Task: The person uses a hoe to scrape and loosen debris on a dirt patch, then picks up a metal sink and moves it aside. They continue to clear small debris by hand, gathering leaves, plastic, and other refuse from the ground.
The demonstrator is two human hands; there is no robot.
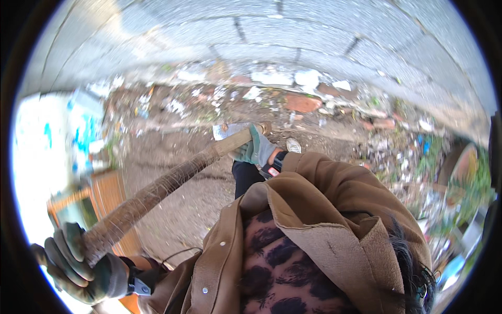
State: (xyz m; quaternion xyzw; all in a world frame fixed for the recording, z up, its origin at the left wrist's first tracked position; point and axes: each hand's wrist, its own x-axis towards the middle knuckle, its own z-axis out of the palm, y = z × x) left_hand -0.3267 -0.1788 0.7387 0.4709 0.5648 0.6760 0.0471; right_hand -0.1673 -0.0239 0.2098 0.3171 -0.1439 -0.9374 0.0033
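Note:
I hold a long wooden handle [157, 190] that slants up to the right. My left hand [80, 263], in a grey-green work glove, wraps its lower end at the bottom left. Farther up, my right hand [255, 147], gloved alike, grips the handle close to the tool's head. A flat metal blade [231, 130], apparently a hoe's, shows beside the right hand; the glove hides part of the joint. A pale shoe [293, 145] and a dark trouser leg [245, 176] show below the tool's head.
Bare soil [176, 219] lies beneath the handle. Beyond it runs a strip of rubble with a broken red brick [302, 103], then large grey slabs [266, 35]. A wooden cabinet [110, 196] stands at left. Litter and green plants [431, 157] lie at right.

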